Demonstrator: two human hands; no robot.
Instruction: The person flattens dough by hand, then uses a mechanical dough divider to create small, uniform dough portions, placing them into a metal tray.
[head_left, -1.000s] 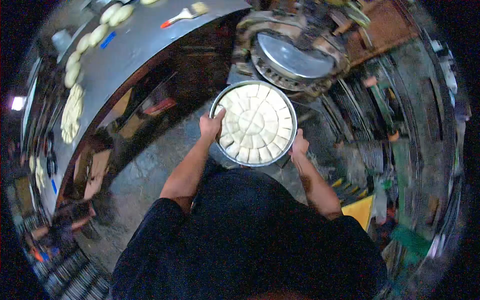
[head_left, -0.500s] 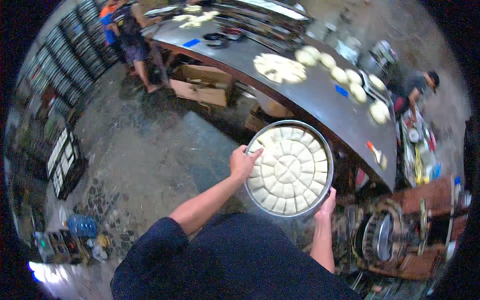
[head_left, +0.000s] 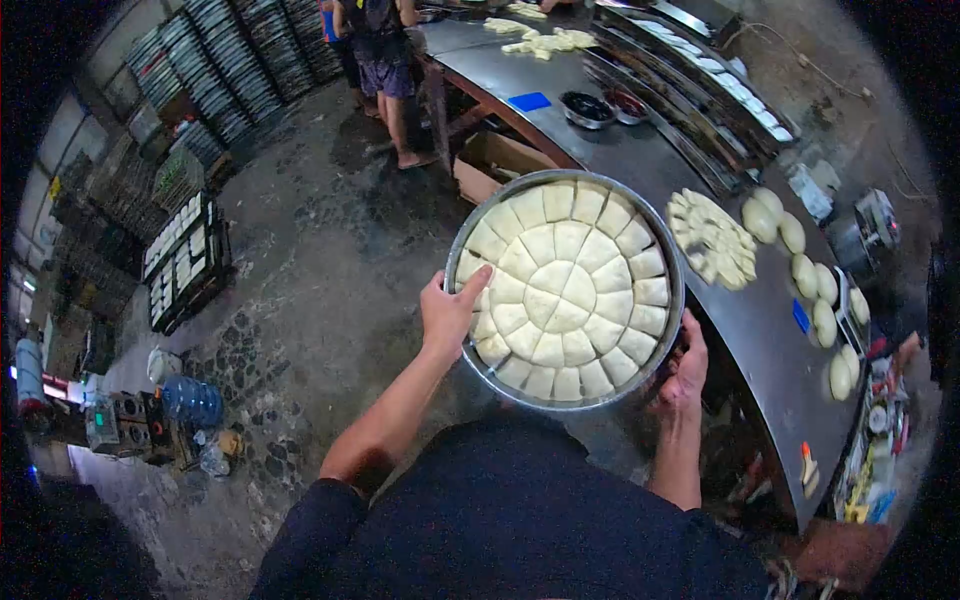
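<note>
A round metal pan (head_left: 674, 305) full of pale dough pieces (head_left: 560, 297), set in rings, is held up in front of my body. My left hand (head_left: 450, 312) grips the pan's left side, its thumb over the rim and touching the dough. At the lower right, my right hand (head_left: 685, 365) holds the rim from outside, with its fingers curled at the pan's edge and partly hidden. Beyond the pan, a heap of cut dough (head_left: 711, 240) lies on the metal-topped table (head_left: 745, 310).
Dough balls (head_left: 824, 325), blue scrapers (head_left: 529, 102), dark bowls (head_left: 587, 110) and a brush (head_left: 808, 470) are on the table. Two people (head_left: 385, 75) stand at its far end. Trays of dough (head_left: 185, 260) sit on the floor at left, near a blue water bottle (head_left: 192, 400). A cardboard box (head_left: 490, 165) is under the table.
The pan, still in both hands, appears larger and higher in view. My view has turned, so the table and people appear farther right and the floor trays show more fully.
</note>
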